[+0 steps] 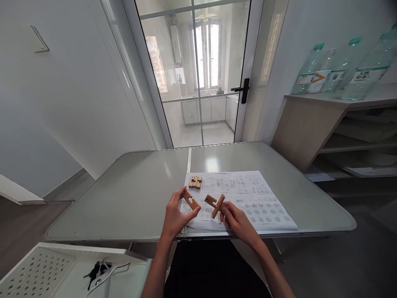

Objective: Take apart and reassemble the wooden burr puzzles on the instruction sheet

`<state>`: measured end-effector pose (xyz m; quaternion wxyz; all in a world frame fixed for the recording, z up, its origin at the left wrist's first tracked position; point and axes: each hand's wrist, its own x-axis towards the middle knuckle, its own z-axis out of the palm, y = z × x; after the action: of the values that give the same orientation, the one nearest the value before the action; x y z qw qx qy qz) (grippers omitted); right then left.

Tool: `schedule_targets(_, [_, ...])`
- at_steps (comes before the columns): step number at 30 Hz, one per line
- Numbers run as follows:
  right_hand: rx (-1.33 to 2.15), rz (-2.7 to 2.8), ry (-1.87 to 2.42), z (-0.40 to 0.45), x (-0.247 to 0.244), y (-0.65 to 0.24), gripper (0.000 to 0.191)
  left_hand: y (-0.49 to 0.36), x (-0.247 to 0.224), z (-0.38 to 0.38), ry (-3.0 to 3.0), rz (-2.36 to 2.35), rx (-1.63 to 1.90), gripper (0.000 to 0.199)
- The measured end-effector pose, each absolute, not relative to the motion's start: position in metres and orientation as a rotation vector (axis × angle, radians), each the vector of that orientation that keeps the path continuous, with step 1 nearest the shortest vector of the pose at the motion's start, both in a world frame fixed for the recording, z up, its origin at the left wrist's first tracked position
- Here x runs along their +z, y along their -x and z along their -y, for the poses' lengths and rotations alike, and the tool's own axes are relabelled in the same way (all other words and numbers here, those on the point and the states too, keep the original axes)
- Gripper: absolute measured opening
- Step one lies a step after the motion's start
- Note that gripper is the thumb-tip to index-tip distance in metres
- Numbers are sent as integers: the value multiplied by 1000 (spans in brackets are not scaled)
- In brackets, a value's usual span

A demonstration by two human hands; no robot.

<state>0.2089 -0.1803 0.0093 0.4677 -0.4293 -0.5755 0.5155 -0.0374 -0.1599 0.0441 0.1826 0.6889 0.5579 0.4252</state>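
My left hand (177, 213) grips a notched wooden puzzle piece (190, 200) between thumb and fingers, near the left edge of a printed sheet. In my right hand (237, 220) are two wooden pieces crossed into one another (217, 204); a dark mark shows on the left one. A small gap separates the two hands' pieces. Just beyond my left hand, several paler notched wooden pieces (195, 182) lie side by side on the sheet. The printed instruction sheet (266, 211) carries rows of small puzzle diagrams and lies under both hands.
The sheet rests on a pale folding table (139, 186) with a seam down its middle. A white perforated basket (46, 269) with keys and a cable stands at lower left. Water bottles (338, 68) stand on a shelf unit (310, 124) at right. Behind is a glass door (214, 74).
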Motion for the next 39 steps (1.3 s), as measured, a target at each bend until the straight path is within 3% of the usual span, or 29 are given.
schedule_targets(4, [1230,1464,1043,181,7,-209,50,33,35,156,-1660,-1436,1203,73])
schedule_targets(13, [1205,1561,1062,178,-2,-212,42,22,48,161,-401,-556,1301,52])
schedule_targets(22, [1136,1611,1077,176,-8,-212,38,5,59,164,-421,-747,1371,41])
schedule_targets(27, [1089,1654,1075,176,-8,-212,36,-8,65,171,-401,-811,1460,11])
schedule_targets(39, [1027,1704,1094,175,-8,-210,34,-41,58,186,-712,-1004,1341,45])
